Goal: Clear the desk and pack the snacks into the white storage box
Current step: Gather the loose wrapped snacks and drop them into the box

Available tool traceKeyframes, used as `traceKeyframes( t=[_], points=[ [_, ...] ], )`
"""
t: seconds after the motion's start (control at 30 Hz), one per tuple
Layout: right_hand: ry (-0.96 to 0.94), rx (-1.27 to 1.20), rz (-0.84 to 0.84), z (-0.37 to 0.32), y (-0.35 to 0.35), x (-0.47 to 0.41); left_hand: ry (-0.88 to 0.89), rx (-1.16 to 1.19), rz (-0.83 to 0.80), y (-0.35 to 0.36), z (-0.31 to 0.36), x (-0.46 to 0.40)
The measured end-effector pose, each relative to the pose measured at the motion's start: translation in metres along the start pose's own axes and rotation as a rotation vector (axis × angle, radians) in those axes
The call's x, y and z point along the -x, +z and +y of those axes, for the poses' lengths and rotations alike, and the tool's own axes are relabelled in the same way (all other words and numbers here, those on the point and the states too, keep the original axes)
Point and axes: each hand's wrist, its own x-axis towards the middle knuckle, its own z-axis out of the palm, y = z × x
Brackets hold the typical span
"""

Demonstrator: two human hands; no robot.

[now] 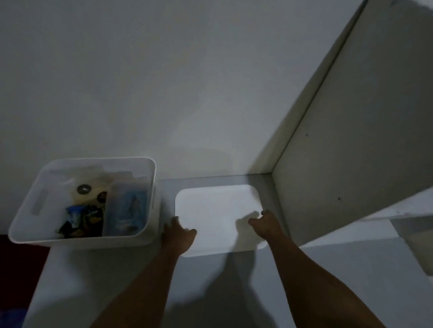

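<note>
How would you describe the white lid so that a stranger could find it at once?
Look at the pale desk against the wall. Right of the open storage box holding snacks lies the lid, flat, with both hands on its edges. Unlike the box, it is shallow and bare.

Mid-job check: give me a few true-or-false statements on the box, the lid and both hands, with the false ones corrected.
1. The white storage box is open, with snack packets inside. True.
2. The lid sits on top of the box. False: it lies flat on the desk, to the right of the box.
3. Both hands are at the lid, the left hand on its near-left corner and the right hand by its right edge. True.
4. The box stands to the right of the lid. False: it stands to the left.
5. The right hand holds a snack packet. False: no packet is in it.
</note>
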Motion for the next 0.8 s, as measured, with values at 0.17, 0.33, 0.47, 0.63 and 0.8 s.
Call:
traceKeyframes(
  t=[0.17, 0.33, 0.47, 0.63, 0.8],
  points=[
    [0.042, -0.074, 0.007, 0.034, 0.018, -0.021, -0.065, 0.13, 0.126, 0.03, -0.017, 0.01],
    [0.126, -0.35, 0.065, 0.056, 0.012, -0.02, -0.143, 0.381, 0.184, 0.034, -0.022, -0.003],
    [0.155, -0.463, 0.179, 0.073, -0.008, -0.009, -0.128, 0.506, 0.115, 0.042, -0.017, 0.008],
    [0.113, -0.497, 0.217, 0.053, -0.037, 0.012, 0.113, 0.34, 0.309, 0.02, 0.023, 0.03],
    [0.025, -0.581, 0.297, 0.004, -0.062, 0.058, 0.269, 0.296, 0.253, -0.055, 0.072, 0.059]
  ],
)
